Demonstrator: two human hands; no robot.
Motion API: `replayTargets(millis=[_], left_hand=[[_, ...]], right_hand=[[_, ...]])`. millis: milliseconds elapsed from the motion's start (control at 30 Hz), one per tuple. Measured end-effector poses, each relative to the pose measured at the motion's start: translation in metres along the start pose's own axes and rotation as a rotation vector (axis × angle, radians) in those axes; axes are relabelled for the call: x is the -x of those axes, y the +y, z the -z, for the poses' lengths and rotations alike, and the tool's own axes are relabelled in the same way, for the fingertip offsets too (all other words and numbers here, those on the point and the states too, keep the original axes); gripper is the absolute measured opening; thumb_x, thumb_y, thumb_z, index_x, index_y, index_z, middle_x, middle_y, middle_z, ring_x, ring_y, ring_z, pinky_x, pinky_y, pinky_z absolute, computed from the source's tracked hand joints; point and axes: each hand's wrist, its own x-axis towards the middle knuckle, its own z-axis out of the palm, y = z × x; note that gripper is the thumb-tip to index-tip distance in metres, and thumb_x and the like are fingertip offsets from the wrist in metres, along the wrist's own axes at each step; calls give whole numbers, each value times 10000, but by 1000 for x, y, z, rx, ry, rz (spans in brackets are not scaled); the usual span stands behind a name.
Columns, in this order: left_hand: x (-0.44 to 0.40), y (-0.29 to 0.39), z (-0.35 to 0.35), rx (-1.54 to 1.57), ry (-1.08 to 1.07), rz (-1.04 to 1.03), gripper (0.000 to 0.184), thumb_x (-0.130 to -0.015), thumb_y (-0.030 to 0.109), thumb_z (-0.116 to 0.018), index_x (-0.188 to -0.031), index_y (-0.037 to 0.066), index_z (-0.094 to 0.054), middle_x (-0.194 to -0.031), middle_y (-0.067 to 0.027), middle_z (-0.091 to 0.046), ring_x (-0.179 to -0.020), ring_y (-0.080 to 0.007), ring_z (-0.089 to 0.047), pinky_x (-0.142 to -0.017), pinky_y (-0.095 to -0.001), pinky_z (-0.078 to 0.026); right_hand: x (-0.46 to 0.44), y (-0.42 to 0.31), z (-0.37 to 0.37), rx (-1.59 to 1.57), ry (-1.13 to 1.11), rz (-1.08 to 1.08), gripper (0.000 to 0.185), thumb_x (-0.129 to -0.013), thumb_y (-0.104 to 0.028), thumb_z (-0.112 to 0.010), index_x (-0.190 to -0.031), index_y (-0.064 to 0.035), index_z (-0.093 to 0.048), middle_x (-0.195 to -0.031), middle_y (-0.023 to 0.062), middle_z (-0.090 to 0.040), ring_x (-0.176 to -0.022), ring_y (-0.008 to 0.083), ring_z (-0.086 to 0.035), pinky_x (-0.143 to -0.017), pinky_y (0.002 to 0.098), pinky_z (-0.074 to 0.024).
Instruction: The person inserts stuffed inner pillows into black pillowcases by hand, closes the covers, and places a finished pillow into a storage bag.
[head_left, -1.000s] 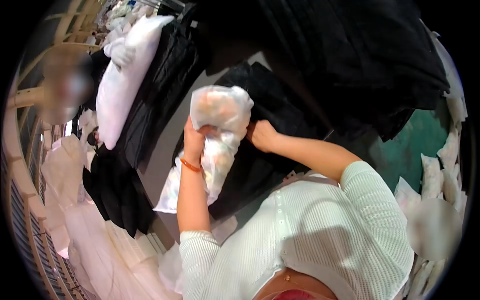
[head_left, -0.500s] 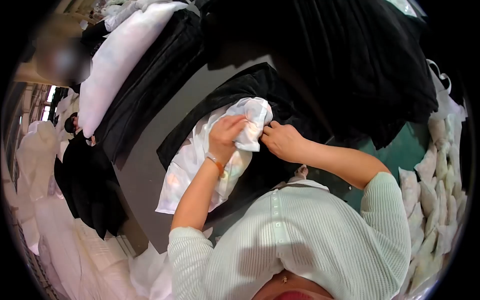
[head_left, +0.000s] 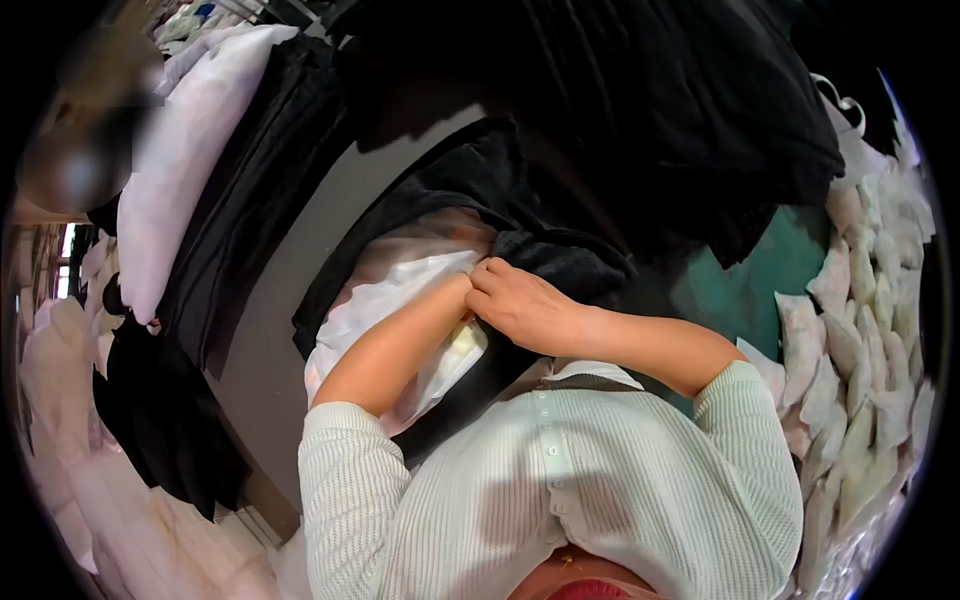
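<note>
A white pillow-like bag, with coloured filling showing through, lies partly inside a black fabric cover. My left forearm reaches over the bag into the cover's opening. The left hand itself is hidden by the cloth and my other hand, so its fingers do not show. Beside that wrist, my right hand is closed, its fingers curled on the edge of the black cover. The cover rests on a grey table.
Black fabric pieces are heaped at the far right. A long white pillow lies on black cloth at the left, near a person with a blurred head. Small white pillows are piled at the right edge.
My left hand has gone into the black cover along with the bag's folded end. The right hand has shifted left and down, and the cover now reaches over more of the bag.
</note>
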Motion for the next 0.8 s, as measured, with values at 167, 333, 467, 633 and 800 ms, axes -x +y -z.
replayTargets(millis=[167, 333, 467, 633, 800], left_hand=[[-3, -2, 0, 63, 1, -29, 311, -782, 145, -622, -1089, 96, -630, -1227, -100, -582, -1138, -306, -515, -958, -380, -408], [8, -2, 2, 295, 118, -28, 355, -783, 155, -635, -1132, 92, -620, -1258, -119, -569, -1173, -326, -500, -1005, -386, -393], [71, 2, 67, 519, 146, 272, 449, -945, 188, -533, -1368, 51, -476, -1366, -151, -520, -1230, -310, -506, -1032, -387, -401], [195, 109, 118, 939, 541, 817, 268, -952, 188, -525, -1047, -9, -680, -1015, -125, -703, -936, -252, -658, -831, -340, -504], [214, 219, 1, 1681, 470, 1221, 284, -969, 207, -531, -999, -7, -715, -873, -72, -717, -795, -125, -657, -696, -255, -528]], right_hand=[[18, 3, -9, -57, -99, 35, 165, -745, -26, -563, -909, -24, -586, -945, 117, -533, -952, 303, -508, -825, 348, -482], [33, 16, 21, -10, -149, -94, 294, -718, -38, -681, -992, -65, -579, -978, 103, -529, -945, 308, -497, -817, 382, -457], [38, 17, 40, -8, -303, -164, 327, -766, -109, -713, -1051, -63, -557, -1052, 105, -525, -984, 308, -518, -805, 396, -462], [19, 23, 31, -46, -483, -242, 212, -806, -138, -713, -984, -92, -608, -1015, 103, -554, -892, 326, -609, -745, 412, -485], [5, 23, 28, -21, -509, -103, 204, -783, -90, -710, -965, -88, -617, -1020, 90, -583, -845, 336, -621, -721, 420, -498]])
